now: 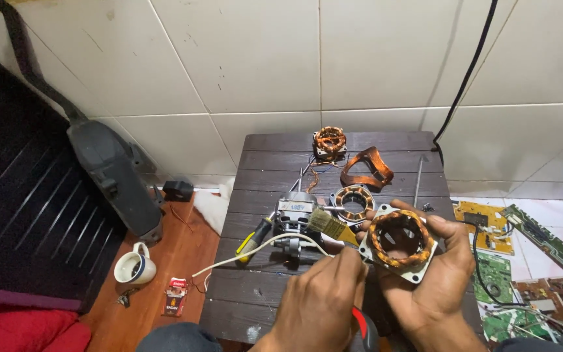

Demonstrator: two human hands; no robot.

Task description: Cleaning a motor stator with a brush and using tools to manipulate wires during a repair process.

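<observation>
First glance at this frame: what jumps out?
The right hand holds a motor stator with copper windings over the dark wooden table, while the left hand holds a paintbrush against its rim. Behind them lie a motor body and two more wound stators; circuit boards litter the floor at right.

I see a dark slatted table (386,145) against white tiles. On it sit a motor (292,221), a screwdriver (253,240), two spare stators (330,140) (353,201) and a loose copper coil (367,167). A mug (134,266) stands on the floor left; circuit boards (495,261) lie right.
</observation>
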